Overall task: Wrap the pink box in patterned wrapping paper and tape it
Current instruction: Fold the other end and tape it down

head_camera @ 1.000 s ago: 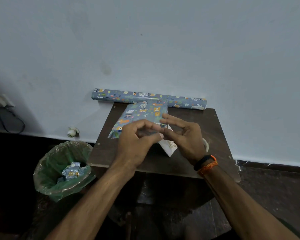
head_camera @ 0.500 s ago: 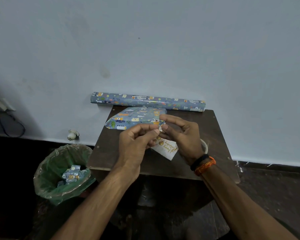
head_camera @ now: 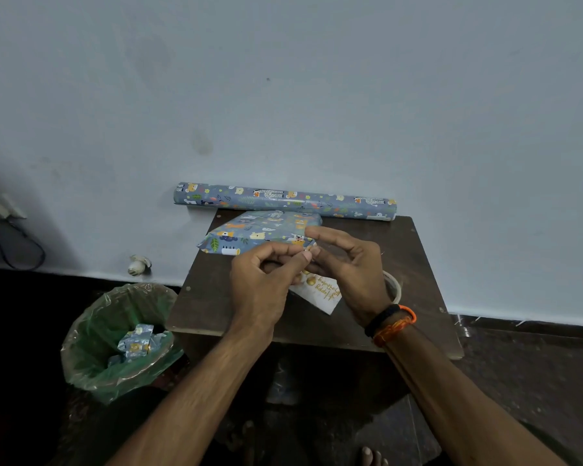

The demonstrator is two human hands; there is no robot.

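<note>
Small brown table (head_camera: 414, 264) against wall, hands (head_camera: 308, 264) beside wrapped box (head_camera: 260, 232).

Both forearms are bare, with no sleeves showing anywhere along them. The right wrist carries a black band (head_camera: 380, 318) and, right beside it toward the elbow, an orange braided thread bracelet (head_camera: 397, 327). The left hand (head_camera: 261, 287) and right hand (head_camera: 350, 267) wear no rings or gloves. At the bottom edge of the frame, bare toes (head_camera: 372, 456) show.
</note>
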